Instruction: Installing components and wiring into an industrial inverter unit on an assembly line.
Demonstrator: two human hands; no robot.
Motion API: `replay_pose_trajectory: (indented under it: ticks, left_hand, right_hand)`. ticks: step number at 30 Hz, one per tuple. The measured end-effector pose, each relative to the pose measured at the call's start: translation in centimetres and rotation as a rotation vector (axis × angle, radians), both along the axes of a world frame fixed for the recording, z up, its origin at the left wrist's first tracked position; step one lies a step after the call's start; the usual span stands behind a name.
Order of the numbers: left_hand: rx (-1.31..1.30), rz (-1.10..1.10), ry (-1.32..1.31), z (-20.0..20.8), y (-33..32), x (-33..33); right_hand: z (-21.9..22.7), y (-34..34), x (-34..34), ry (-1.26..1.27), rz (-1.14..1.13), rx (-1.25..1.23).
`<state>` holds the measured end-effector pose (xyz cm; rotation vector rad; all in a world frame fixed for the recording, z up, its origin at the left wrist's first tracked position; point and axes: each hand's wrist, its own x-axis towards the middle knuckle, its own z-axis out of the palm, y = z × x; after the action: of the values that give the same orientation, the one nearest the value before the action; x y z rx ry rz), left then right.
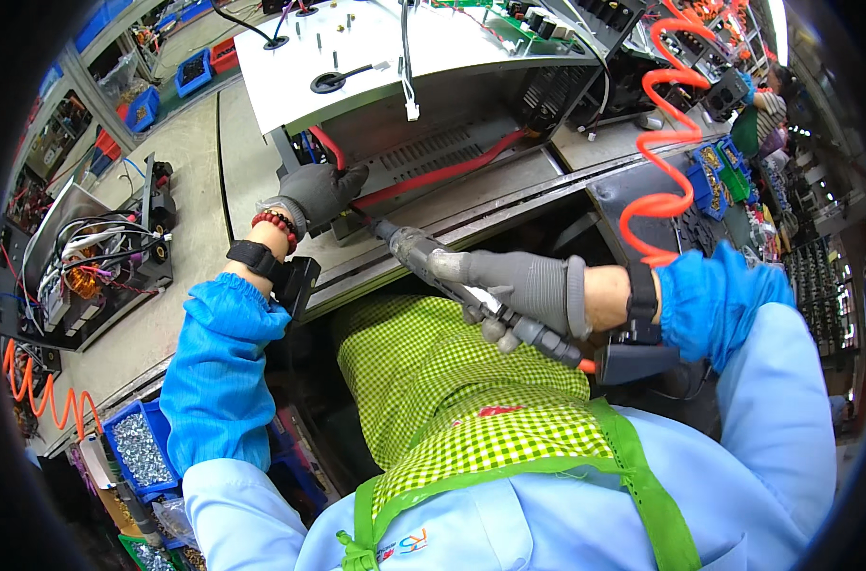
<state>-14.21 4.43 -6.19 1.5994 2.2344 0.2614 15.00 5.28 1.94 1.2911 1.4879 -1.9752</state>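
My right hand (523, 281), in a grey glove, is wrapped round a pneumatic screwdriver (423, 255). The tool points up and left, its tip close to the front lower edge of a metal equipment housing (395, 157). My left hand (323, 197), also gloved in grey, is at the housing's front left corner. Its fingers are bent beside a thick red cable (330, 147); whether they grip the cable I cannot make out. Another red cable (442, 181) runs along the slotted base of the housing. A white panel (376, 67) with studs and loose leads covers its top.
An orange coiled air hose (656, 143) hangs at the right. Another opened unit (90, 257) with loose wires stands on the bench (190, 209) at the left. A blue bin of screws (139, 447) is at lower left. Another person (761, 114) sits at the far right.
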Motion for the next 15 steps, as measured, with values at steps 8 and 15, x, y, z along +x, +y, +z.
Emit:
replay_pose_trajectory:
  ticks: [8, 15]
  left_hand:
    - [0.078, -0.009, 0.013, -0.1, -0.3, 0.3]
    - [0.041, -0.013, 0.017, 0.4, -0.2, 0.5]
  right_hand:
    - [6.7, 0.1, -4.8, -0.245, 0.458, 0.439]
    - [8.7, 0.0, -7.9, -0.424, 0.658, 0.584]
